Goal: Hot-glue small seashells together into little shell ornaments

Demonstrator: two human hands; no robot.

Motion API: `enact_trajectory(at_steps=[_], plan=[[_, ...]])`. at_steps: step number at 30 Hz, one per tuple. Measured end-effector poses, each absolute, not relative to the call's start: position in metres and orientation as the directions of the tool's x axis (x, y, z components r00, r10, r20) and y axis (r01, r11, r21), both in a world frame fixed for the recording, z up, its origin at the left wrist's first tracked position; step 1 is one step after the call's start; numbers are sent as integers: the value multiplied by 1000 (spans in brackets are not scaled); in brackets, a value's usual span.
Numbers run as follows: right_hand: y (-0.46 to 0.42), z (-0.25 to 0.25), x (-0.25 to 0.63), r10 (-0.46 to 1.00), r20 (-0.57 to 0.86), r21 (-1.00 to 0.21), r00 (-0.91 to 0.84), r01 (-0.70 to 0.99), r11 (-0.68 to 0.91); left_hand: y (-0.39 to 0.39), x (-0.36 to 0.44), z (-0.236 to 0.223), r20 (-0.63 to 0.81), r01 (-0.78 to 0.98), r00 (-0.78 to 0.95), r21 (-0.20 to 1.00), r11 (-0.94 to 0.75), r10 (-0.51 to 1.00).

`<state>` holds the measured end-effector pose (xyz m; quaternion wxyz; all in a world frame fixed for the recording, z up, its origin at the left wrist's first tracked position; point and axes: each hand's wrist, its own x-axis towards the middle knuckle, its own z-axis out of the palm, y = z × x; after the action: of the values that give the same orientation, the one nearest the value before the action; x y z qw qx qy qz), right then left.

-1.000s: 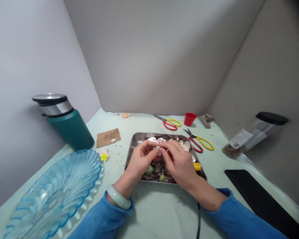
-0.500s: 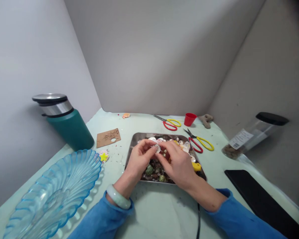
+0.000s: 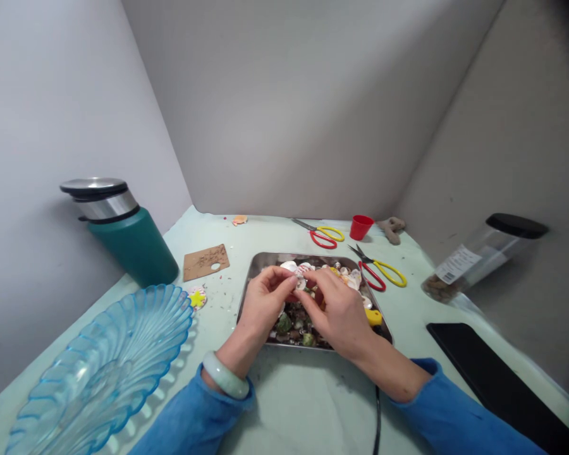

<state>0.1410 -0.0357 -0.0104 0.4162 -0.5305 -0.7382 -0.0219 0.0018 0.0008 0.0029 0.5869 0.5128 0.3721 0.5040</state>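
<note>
Over a metal tray (image 3: pixel 313 348) of shells and stones, my left hand (image 3: pixel 265 297) and my right hand (image 3: pixel 339 309) meet fingertip to fingertip. A small whitish piece that looks like a shell (image 3: pixel 301 283) is pinched between them; its exact shape is partly hidden by my fingers. Both hands are closed, thumb against forefinger. White shells (image 3: pixel 353 279) lie along the tray's far right, green and brown stones (image 3: pixel 308 339) at its near side. Close to my right hand, a yellow tool handle (image 3: pixel 373 317) rests in the tray.
Left are a scalloped blue dish (image 3: pixel 137 354), a green bottle (image 3: pixel 133 243), cardboard (image 3: pixel 206 262) and a yellow-star disc (image 3: pixel 198 297). Behind the tray lie two pairs of scissors (image 3: pixel 326 237) and a red cup (image 3: pixel 361 227). A clear jar (image 3: pixel 474 262) and black slab (image 3: pixel 493 379) are right.
My fingertips have shifted slightly around the whitish piece, with my left thumb and forefinger a little changed in pose. The arms and everything on the table stay as they were.
</note>
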Motion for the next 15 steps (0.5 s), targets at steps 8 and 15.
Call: enact_trajectory(at_steps=[8, 15], plan=[[-35, -13, 143, 771, 627, -412, -112, 792, 450, 1, 2, 3, 76, -206, 227, 978, -28, 971], [-36, -11, 142, 744, 658, -414, -119, 768, 489, 0, 1, 4, 39, -264, 293, 964, 41, 955]])
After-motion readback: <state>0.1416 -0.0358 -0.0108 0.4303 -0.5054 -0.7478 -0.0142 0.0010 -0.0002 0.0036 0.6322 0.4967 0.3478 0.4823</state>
